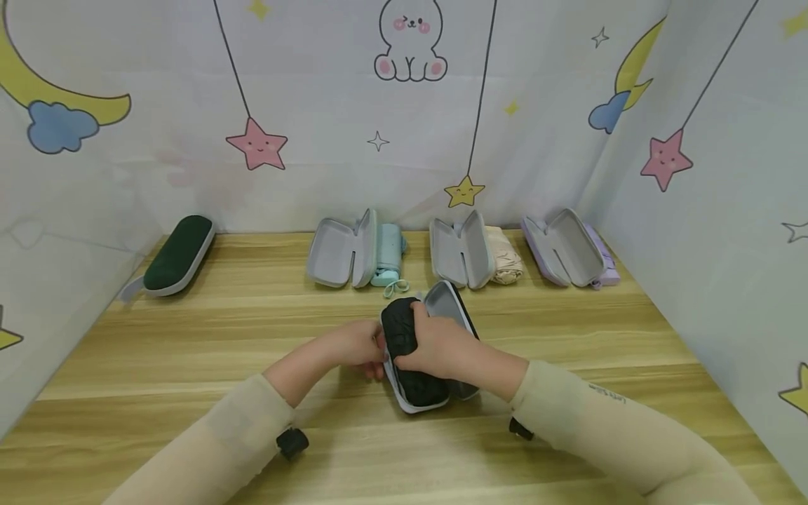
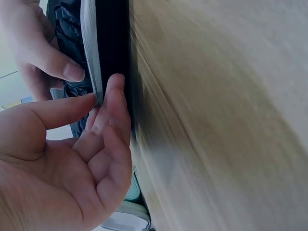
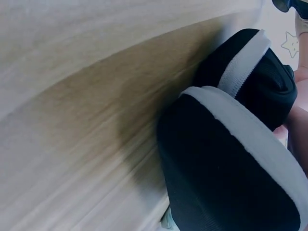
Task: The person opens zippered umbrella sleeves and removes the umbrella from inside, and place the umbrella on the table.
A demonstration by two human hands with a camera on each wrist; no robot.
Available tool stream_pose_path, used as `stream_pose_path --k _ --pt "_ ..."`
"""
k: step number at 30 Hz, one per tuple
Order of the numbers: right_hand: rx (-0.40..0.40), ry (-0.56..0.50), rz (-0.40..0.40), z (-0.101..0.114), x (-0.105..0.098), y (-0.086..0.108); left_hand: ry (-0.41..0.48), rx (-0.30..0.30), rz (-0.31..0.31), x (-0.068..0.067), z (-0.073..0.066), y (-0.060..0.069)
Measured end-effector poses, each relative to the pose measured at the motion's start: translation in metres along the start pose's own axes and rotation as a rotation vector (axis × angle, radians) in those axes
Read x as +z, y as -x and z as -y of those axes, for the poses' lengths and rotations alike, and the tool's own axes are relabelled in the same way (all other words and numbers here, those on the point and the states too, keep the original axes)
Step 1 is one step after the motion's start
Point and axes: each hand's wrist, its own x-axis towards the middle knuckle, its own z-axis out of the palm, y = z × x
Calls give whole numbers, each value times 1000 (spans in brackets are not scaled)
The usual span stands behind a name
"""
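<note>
A black zip case (image 1: 447,301) with a grey lining lies open on the table. A black folded umbrella (image 1: 398,324) sits in its left half, the top end raised. My right hand (image 1: 438,345) grips the umbrella from the right, thumb and fingers around it. With thumb and fingers my left hand (image 1: 361,344) pinches the case's left edge, at the grey zipper rim (image 2: 91,45) in the left wrist view. The right wrist view shows the outside of both case halves (image 3: 226,168), and the umbrella is hidden there.
Along the back stand open cases in teal (image 1: 337,249), beige (image 1: 451,256) and lilac (image 1: 571,245). Beside them are a teal umbrella (image 1: 388,249), a beige umbrella (image 1: 503,256) and a lilac bundle (image 1: 602,256). A closed green case (image 1: 181,252) lies back left. Printed cloth walls surround the wooden table (image 1: 240,315).
</note>
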Motion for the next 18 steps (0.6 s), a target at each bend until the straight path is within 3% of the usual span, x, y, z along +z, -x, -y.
stream_pose_path --k 18 --pt "-20 6 1 0 2 3 -13 18 43 1 0 2"
